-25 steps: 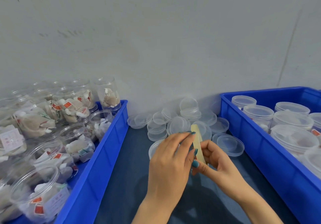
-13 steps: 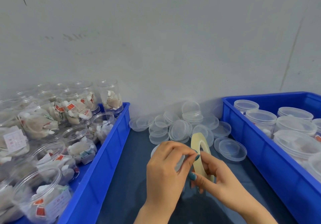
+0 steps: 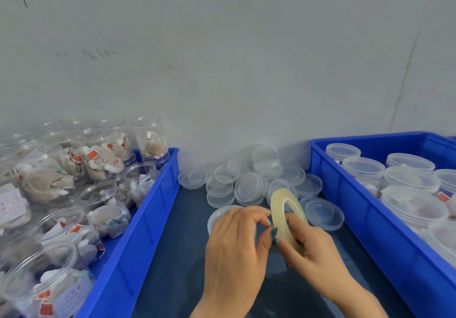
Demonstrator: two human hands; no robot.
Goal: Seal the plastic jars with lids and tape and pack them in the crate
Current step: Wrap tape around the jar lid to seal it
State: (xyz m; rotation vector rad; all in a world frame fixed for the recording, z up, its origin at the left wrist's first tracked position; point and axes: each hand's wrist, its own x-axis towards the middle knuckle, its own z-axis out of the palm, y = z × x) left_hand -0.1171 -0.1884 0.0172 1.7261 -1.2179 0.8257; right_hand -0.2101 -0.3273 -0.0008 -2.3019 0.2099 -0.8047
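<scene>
My right hand (image 3: pixel 313 251) grips a pale yellow roll of tape (image 3: pixel 280 200), held upright on edge above the dark table. The fingertips of my left hand (image 3: pixel 234 251) pinch at the roll's left rim; whether they hold a loose tape end I cannot tell. A lidded clear jar (image 3: pixel 217 215) stands partly hidden behind my left hand. A pile of clear lids (image 3: pixel 249 184) lies at the back against the wall. The blue crate on the right (image 3: pixel 365 231) holds several lidded jars (image 3: pixel 362 169). The blue crate on the left (image 3: pixel 148 214) holds several open jars (image 3: pixel 98 194) filled with tea bags.
A grey wall rises close behind the lids. The dark blue table surface (image 3: pixel 177 256) runs as a narrow lane between the two crates. One loose lid (image 3: pixel 323 210) lies just left of the right crate's wall.
The tape roll has turned from edge-on to showing its ring face. Both hands have sunk slightly lower in view, and my left fingers have closed to a pinch on the rim.
</scene>
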